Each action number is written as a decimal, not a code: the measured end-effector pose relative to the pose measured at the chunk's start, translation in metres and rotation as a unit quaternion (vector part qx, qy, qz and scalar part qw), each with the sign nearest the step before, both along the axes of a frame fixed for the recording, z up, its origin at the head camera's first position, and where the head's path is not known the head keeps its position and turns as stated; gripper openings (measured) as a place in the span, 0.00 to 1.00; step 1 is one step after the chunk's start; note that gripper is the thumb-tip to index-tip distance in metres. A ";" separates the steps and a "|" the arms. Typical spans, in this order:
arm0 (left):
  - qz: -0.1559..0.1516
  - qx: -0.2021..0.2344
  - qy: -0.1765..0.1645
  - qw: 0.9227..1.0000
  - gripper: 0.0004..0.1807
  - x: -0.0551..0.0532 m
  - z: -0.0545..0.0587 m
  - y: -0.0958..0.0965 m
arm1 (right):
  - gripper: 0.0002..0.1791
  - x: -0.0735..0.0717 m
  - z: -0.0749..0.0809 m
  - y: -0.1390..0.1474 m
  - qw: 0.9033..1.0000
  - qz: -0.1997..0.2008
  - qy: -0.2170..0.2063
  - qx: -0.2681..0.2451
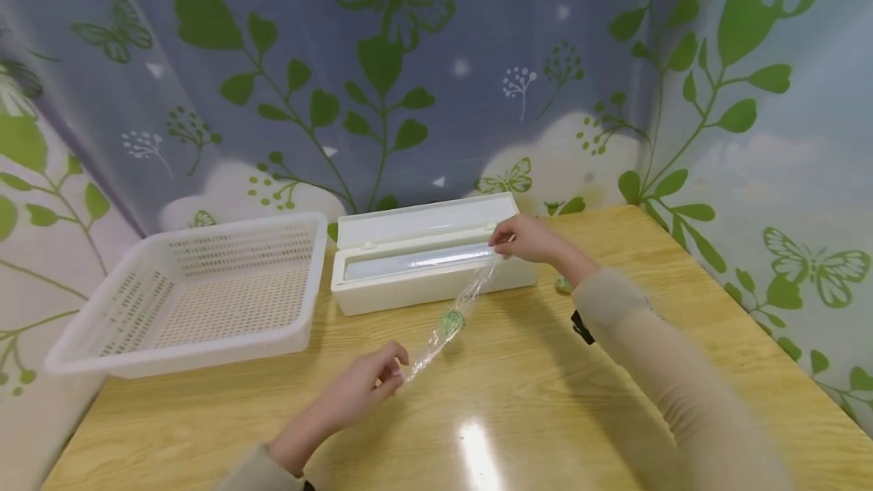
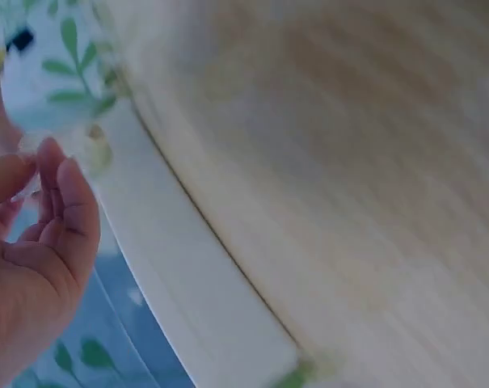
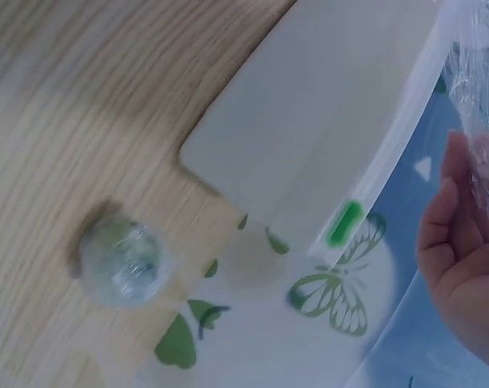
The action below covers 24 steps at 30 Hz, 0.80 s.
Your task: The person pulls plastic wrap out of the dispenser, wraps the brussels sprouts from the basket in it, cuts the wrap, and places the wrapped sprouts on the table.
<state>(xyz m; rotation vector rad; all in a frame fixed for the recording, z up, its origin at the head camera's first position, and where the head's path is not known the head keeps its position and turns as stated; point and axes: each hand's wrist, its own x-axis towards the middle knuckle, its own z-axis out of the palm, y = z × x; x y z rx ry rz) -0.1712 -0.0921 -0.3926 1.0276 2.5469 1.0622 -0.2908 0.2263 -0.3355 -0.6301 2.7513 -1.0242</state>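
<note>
A twisted length of clear plastic wrap (image 1: pixel 475 284) runs slantwise between the two hands in the head view, with a small green lump (image 1: pixel 452 320) bundled in its middle. My left hand (image 1: pixel 361 391) pinches the lower end between thumb and fingers. The upper end is pinched by my right hand (image 1: pixel 530 239), over the right end of a white wrap dispenser box (image 1: pixel 436 290). Its lid (image 1: pixel 430 224) stands up at the back, and a wrap roll (image 1: pixel 416 261) lies inside. Beyond the box's end, a round green piece in wrap (image 3: pixel 123 260) sits on the table.
To the left of the box stands a white slotted plastic basket (image 1: pixel 204 356). The wooden table (image 1: pixel 546 392) reaches back to a leaf-and-butterfly curtain (image 1: pixel 286 74). A black item (image 1: pixel 582 328) shows by the right sleeve.
</note>
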 end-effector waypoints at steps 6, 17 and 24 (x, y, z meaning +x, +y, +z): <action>-0.055 -0.024 -0.018 0.998 0.02 0.023 -0.007 0.025 | 0.05 -0.007 -0.004 -0.033 1.000 -0.008 0.026 0.015; -0.106 -0.022 -0.110 0.988 0.10 0.042 -0.011 0.043 | 0.09 -0.005 -0.013 -0.077 0.994 0.048 0.058 0.076; -0.138 0.021 -0.127 0.982 0.12 0.029 -0.009 0.031 | 0.15 0.006 -0.014 -0.075 0.989 0.043 0.101 0.096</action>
